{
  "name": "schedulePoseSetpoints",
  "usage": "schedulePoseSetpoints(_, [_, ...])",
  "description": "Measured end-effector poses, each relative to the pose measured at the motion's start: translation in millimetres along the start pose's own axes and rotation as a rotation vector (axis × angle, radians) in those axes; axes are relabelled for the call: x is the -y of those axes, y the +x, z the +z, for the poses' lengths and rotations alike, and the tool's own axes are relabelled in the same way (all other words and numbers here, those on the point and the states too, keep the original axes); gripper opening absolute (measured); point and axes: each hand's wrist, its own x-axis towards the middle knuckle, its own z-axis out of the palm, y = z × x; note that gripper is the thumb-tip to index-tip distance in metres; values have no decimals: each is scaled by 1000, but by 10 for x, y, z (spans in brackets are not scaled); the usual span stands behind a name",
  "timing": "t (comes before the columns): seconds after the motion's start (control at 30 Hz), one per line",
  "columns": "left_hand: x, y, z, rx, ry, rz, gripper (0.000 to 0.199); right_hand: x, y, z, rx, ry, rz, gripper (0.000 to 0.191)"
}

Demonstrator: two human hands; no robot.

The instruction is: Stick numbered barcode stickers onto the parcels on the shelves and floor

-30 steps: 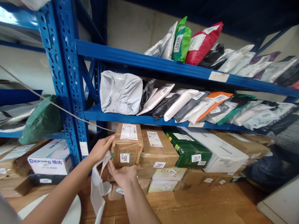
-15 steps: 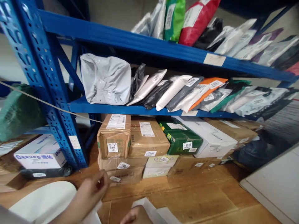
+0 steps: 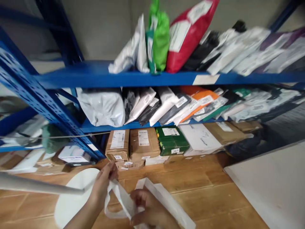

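My left hand (image 3: 105, 178) is closed, fingers pinched together at the upper end of a white paper strip (image 3: 119, 197). The strip curls into a loop between my hands. To its right, my right hand (image 3: 149, 206) has its fingers curled on the strip's other part. Behind and beside my right hand, more white paper (image 3: 173, 203) hangs in long folded lengths over the wooden floor. Motion blurs both hands a little.
A blue shelf (image 3: 133, 79) holds rows of labelled parcel bags. Below stand boxes, among them a green box (image 3: 172, 143) and a white box (image 3: 200, 138). A round white base with a pole (image 3: 43, 184) is at the left; a white panel (image 3: 269, 184) at the right.
The view has tilted upward, showing more of the top shelf. Both hands have come further into view, and the white strip now shows looped between them.
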Motion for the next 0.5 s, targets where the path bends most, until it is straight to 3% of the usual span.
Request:
schedulePoseSetpoints(0.07, [-470,-338,-49,-49,77,43,51,326,-331,345,-37,6,6,55])
schedulePoseSetpoints(0.17, [-1232,-972,-123,-43,310,135,53,925,-938,893,-87,67,-46,50])
schedulePoseSetpoints(0.23, [-1728,-1453,-183,50,514,243,47,1379,-1383,1285,-148,89,-103,45])
schedulePoseSetpoints(0.3, [-2153,-1947,-256,229,692,413,35,1805,-1820,1679,-207,108,-145,40])
schedulePoseSetpoints(0.4, [-2525,-2624,-376,489,829,561,29,2219,-2398,2204,-253,187,-126,26])
schedulePoseSetpoints(0.5, [-2500,-3147,-491,566,883,489,31,2264,-2822,2584,-190,310,-79,11])
